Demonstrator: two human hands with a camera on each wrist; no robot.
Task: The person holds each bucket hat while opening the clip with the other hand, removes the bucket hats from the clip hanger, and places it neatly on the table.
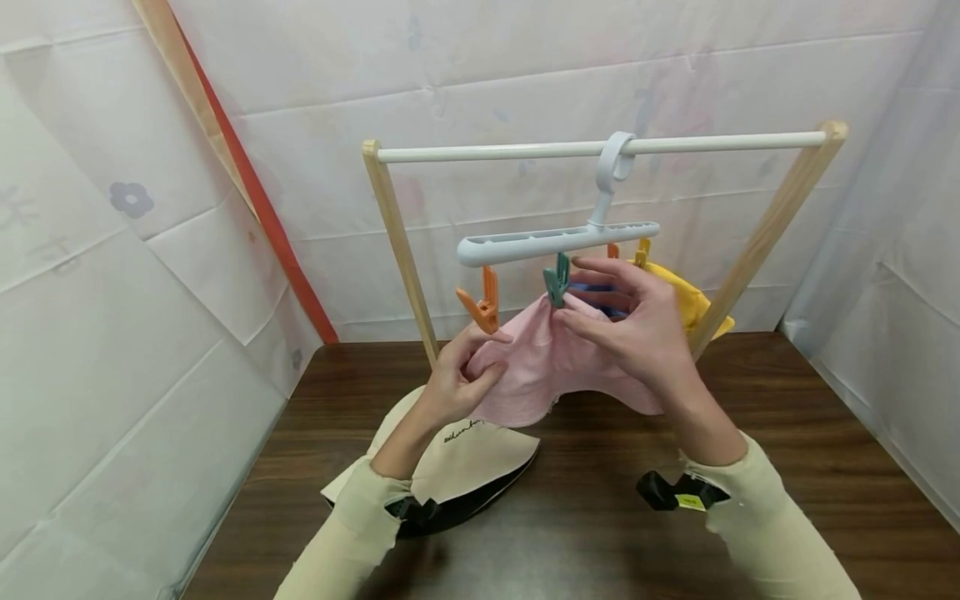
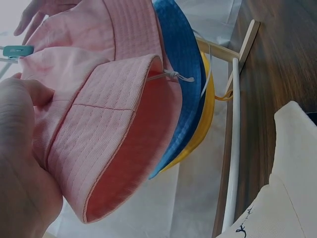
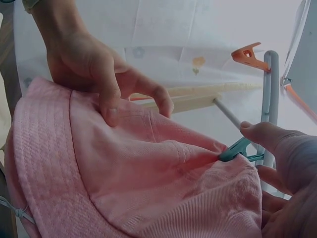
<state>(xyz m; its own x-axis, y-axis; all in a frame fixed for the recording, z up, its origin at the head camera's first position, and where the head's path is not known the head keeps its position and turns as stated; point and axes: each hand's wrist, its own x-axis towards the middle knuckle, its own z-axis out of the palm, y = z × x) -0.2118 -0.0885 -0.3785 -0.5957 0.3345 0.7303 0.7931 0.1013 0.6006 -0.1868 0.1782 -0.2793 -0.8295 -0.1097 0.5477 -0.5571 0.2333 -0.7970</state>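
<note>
Dark wood-grained table, pale floral backdrop behind, and a red strip, perhaps fabric, at left.

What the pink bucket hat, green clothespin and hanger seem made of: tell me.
Pink bucket hat: matte woven fabric, perhaps cotton twill, given its ribbing and stitched brim. Green clothespin: probably smooth plastic, given its even color. Pale hanger: likely molded plastic, smooth satin, with rounded edges.

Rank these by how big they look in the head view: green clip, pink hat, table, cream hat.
1. Table
2. Pink hat and cream hat: too alike to rank, both partly covered
3. Green clip
</note>
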